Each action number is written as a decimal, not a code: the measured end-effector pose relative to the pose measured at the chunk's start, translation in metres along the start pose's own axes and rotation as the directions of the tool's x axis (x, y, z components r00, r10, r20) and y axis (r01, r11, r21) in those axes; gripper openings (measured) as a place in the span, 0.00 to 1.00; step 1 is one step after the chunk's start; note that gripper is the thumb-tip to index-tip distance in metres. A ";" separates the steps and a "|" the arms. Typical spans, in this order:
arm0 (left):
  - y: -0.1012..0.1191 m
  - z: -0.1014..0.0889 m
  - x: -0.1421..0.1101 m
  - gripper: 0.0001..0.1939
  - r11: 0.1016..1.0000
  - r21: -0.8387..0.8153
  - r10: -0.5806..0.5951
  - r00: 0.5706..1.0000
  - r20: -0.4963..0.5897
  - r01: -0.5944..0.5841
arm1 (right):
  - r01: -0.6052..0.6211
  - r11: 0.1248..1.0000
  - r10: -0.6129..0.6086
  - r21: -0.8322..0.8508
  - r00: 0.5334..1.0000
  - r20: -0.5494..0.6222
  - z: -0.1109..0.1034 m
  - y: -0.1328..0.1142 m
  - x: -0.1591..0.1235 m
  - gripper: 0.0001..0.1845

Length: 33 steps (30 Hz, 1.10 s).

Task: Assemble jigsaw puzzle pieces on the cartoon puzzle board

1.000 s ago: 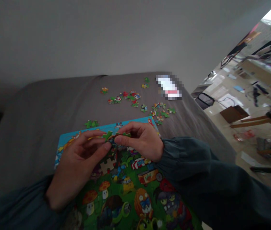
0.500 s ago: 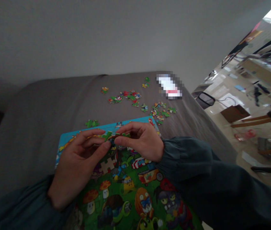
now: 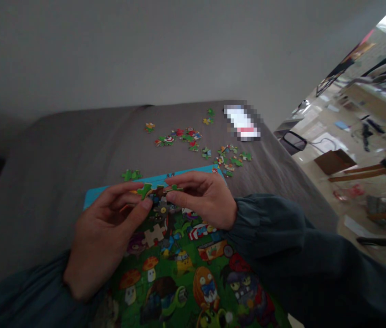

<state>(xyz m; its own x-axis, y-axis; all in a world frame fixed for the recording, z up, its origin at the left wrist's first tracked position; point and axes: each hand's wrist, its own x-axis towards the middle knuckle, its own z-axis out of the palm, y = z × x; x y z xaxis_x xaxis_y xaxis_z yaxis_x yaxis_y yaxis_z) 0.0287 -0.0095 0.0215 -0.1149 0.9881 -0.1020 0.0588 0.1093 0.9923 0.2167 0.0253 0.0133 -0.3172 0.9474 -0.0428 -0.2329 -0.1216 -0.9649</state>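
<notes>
My left hand [image 3: 105, 232] and my right hand [image 3: 203, 200] both pinch a green and brown jigsaw piece [image 3: 158, 191] between thumbs and fingers, above the upper part of a jigsaw puzzle [image 3: 193, 172]. I cannot tell whether it is one piece or two joined. The puzzle has a blue border and a green cartoon scene, and it lies on a grey sofa [image 3: 59, 177]. A pale puzzle-shaped gap [image 3: 154, 235] shows just below my hands. Several loose pieces [image 3: 186, 138] lie beyond the board, and a green piece [image 3: 131, 175] sits near its top edge.
A pixelated white and red object [image 3: 242, 122] lies at the sofa's far edge. Past the right edge of the sofa, the floor [image 3: 316, 136] lies lower, with a cardboard box [image 3: 334, 161], wooden chair legs [image 3: 367, 173] and scattered clutter. A white wall [image 3: 145, 50] stands behind.
Both hands have shifted slightly up and apart, carrying the held piece, and now cover more of the board's upper edge. The held piece's left end now sits further left.
</notes>
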 end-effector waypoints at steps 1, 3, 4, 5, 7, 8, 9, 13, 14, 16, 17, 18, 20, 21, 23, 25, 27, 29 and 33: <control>0.001 0.001 0.000 0.14 1.000 0.011 0.004 1.000 -0.006 -0.004 | -0.005 1.000 0.005 0.008 1.000 0.000 0.000 0.000 0.000 0.15; 0.003 0.004 -0.001 0.14 0.999 0.048 0.009 1.000 -0.017 -0.009 | -0.005 1.000 0.005 0.021 1.000 0.001 0.000 -0.001 0.000 0.15; 0.005 0.005 -0.001 0.14 0.997 0.071 0.005 1.000 -0.020 -0.004 | -0.001 1.000 0.001 0.023 1.000 0.002 0.000 -0.001 0.000 0.15; 0.006 0.006 -0.001 0.13 0.996 0.091 -0.004 1.000 -0.027 0.007 | 0.008 1.000 -0.009 0.020 1.000 0.001 0.000 -0.001 0.000 0.15; 0.007 0.006 -0.002 0.12 0.993 0.119 -0.012 0.999 -0.035 0.016 | 0.039 0.999 -0.039 -0.001 0.999 -0.005 0.000 -0.001 0.000 0.15; 0.007 0.006 -0.002 0.12 0.991 0.135 -0.007 0.999 -0.031 0.011 | 0.055 0.998 -0.055 -0.018 0.998 -0.006 0.001 -0.001 0.000 0.15; 0.006 0.005 -0.002 0.12 0.988 0.153 0.001 1.000 -0.022 0.002 | 0.070 0.997 -0.070 -0.036 0.998 -0.006 0.001 -0.001 -0.001 0.15; 0.004 0.002 -0.002 0.16 0.980 0.200 -0.005 1.000 0.031 -0.001 | 0.111 0.987 -0.113 -0.116 0.993 -0.012 0.002 -0.001 -0.002 0.15; 0.004 0.001 -0.002 0.17 0.978 0.208 -0.016 0.999 0.034 0.008 | 0.119 0.984 -0.122 -0.135 0.992 -0.014 0.002 -0.001 -0.003 0.15; 0.004 -0.001 -0.002 0.16 0.973 0.233 -0.022 0.999 0.040 0.012 | 0.136 0.976 -0.140 -0.169 0.990 -0.010 0.002 -0.001 -0.004 0.14; 0.004 -0.001 -0.002 0.16 0.968 0.252 -0.017 0.999 0.045 0.005 | 0.147 0.972 -0.150 -0.181 0.989 -0.003 0.002 -0.001 -0.004 0.14; 0.004 -0.002 -0.002 0.15 0.962 0.272 -0.006 0.999 0.053 -0.008 | 0.160 0.968 -0.162 -0.191 0.987 0.006 0.001 -0.001 -0.004 0.14; 0.004 -0.002 -0.002 0.14 0.951 0.308 0.020 0.998 0.063 -0.039 | 0.189 0.960 -0.189 -0.207 0.982 0.021 0.001 0.000 -0.004 0.13; 0.003 -0.003 -0.001 0.14 0.946 0.320 0.027 0.997 0.066 -0.047 | 0.201 0.955 -0.200 -0.217 0.979 0.027 0.000 0.000 -0.004 0.13; 0.002 -0.004 -0.001 0.14 0.944 0.324 0.036 0.996 0.077 -0.059 | 0.216 0.947 -0.214 -0.237 0.976 0.035 -0.001 0.000 -0.004 0.13; 0.000 -0.005 -0.001 0.14 0.945 0.317 0.059 0.994 0.088 -0.084 | 0.224 0.942 -0.220 -0.250 0.974 0.044 -0.001 0.000 -0.004 0.13; -0.002 -0.005 -0.001 0.13 0.935 0.330 0.106 0.990 0.095 -0.132 | 0.238 0.938 -0.227 -0.254 0.971 0.071 -0.002 0.000 -0.004 0.13; -0.003 -0.006 -0.001 0.13 0.916 0.355 0.160 0.982 0.101 -0.186 | 0.261 0.930 -0.240 -0.257 0.964 0.109 -0.003 0.000 -0.004 0.14; -0.003 -0.008 0.000 0.13 0.903 0.364 0.198 0.973 0.116 -0.227 | 0.341 0.894 -0.314 -0.291 0.940 0.136 -0.003 0.001 -0.004 0.12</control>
<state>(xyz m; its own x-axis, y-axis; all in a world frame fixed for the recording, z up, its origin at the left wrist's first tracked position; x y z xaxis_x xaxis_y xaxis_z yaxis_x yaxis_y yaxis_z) 0.0211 -0.0110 0.0195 0.0151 0.9959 0.0889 0.4403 -0.0865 0.8937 0.2207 0.0224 0.0116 -0.3498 0.8882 0.2979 -0.0491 0.3002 -0.9526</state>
